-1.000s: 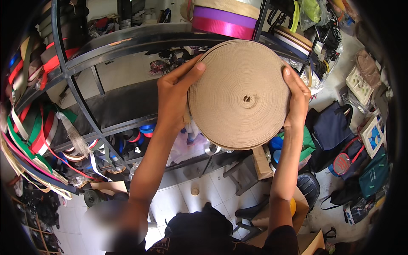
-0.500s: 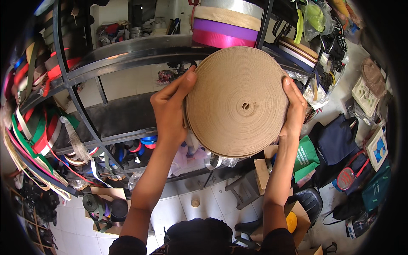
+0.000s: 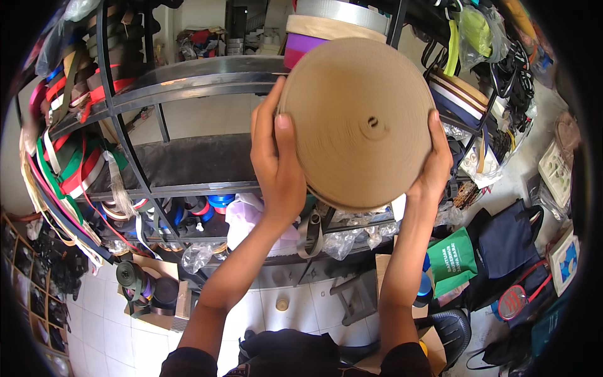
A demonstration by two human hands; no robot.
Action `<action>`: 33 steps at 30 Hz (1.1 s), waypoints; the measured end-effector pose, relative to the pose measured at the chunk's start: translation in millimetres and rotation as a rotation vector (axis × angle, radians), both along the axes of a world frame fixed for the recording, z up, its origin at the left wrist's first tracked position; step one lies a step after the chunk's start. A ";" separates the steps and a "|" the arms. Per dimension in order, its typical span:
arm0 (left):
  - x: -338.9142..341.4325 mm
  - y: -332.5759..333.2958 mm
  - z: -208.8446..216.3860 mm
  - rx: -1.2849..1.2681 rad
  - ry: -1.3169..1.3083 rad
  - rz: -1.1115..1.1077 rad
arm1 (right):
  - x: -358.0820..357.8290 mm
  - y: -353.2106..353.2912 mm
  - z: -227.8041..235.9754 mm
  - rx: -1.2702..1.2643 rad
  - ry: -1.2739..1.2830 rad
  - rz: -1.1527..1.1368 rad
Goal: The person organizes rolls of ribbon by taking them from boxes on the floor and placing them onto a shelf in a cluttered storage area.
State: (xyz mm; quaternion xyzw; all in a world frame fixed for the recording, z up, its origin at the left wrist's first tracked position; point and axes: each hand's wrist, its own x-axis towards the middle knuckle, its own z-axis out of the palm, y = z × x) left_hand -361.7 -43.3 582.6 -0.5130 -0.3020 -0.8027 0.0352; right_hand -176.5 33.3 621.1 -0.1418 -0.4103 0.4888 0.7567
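Observation:
A large coiled roll of tan webbing (image 3: 352,138) is held up between both my hands, its flat round face with a small centre hole toward me. My left hand (image 3: 279,157) grips its left edge, the thumb on the near face. On the opposite edge, my right hand (image 3: 433,160) is closed round the rim. Just behind the roll's top, a stack of webbing rolls (image 3: 342,17) in silver, tan, purple and pink stands on the upper shelf (image 3: 207,81), partly covered by the roll I hold.
Loose coloured straps (image 3: 69,169) hang at the left of the black metal rack. Below stands a cardboard box (image 3: 182,301) of dark rolls. To the right are a green bag (image 3: 453,261), a navy bag (image 3: 509,239) and a grey plastic stool (image 3: 353,298).
The tan roll has gone up and slightly right, now covering more of the stack behind it. My left hand has shifted its hold along the roll's edge.

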 end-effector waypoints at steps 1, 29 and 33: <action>4.8 -3.1 9.6 0.004 -0.018 -0.072 | 0.6 6.7 6.4 0.008 0.019 0.059; -45.6 29.8 159.0 -0.055 0.280 -0.393 | -25.3 43.0 163.8 0.317 -0.402 0.392; -65.8 65.1 186.6 -0.207 0.312 -0.516 | -41.6 55.1 178.3 0.350 -0.377 0.095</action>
